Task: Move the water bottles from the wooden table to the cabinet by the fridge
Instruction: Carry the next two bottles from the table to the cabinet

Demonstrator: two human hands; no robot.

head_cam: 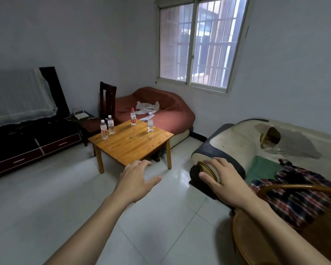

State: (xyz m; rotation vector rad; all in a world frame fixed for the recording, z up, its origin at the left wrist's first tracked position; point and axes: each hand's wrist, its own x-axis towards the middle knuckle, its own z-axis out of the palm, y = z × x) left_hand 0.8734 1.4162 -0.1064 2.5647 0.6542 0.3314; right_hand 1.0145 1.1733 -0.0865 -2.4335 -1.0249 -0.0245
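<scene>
Several clear water bottles stand upright on the small wooden table [134,144] in the middle of the room. Two stand close together at its left corner [104,130] [110,124]. A red-capped bottle [133,117] is at the far edge, and another bottle [150,122] stands to its right. My left hand [136,178] reaches forward in the air, short of the table's near corner, fingers apart and holding nothing. My right hand [221,178] is also out in front, spread and bare, in front of the sofa arm. No cabinet or fridge is in view.
A red beanbag sofa [161,109] sits behind the table with papers on it. A worn white sofa [246,146] with a plaid cloth is at the right. A dark TV stand [36,142] runs along the left wall, a wooden chair [107,98] beside it. A rattan chair [266,226] is near right.
</scene>
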